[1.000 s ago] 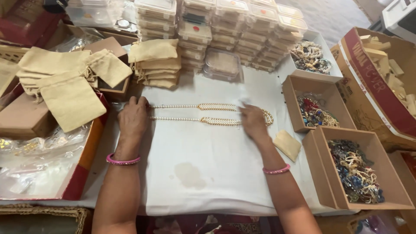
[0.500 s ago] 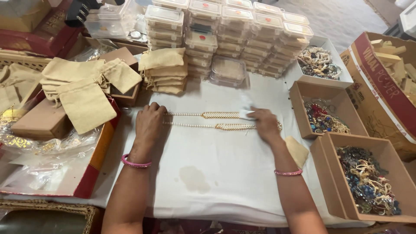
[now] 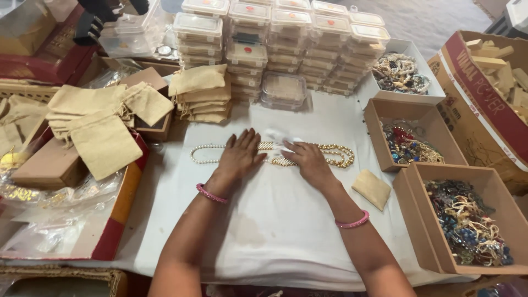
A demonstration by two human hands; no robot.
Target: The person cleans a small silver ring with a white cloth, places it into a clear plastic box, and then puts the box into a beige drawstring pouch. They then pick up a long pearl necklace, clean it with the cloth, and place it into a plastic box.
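At the far left of the frame, a loose heap of tan drawstring pouches (image 3: 102, 118) lies over a brown box, well apart from the work. Moving toward the centre, the pearl and gold bead necklace (image 3: 204, 154) lies on the white cloth (image 3: 264, 220) that covers the tabletop. Its long axis runs straight across the picture, left to right, in two strands side by side, with its looped ends showing at either side of the hands.

The left hand (image 3: 240, 155) rests flat on the necklace just left of centre, fingers spread and pointing to the top of the frame; its grip is apart, pressing down, not closed on anything. Just right of it, the right hand (image 3: 309, 160) also lies on the strands, its fingers (image 3: 290, 147) touching a small crumpled piece of white paper (image 3: 278, 137). Whether that grip pinches the paper or merely rests on it, I cannot tell.

Both hands sit about equally near the necklace's middle. Further right lies a small tan pad (image 3: 372, 188), then open cardboard boxes of mixed jewellery (image 3: 467, 220).
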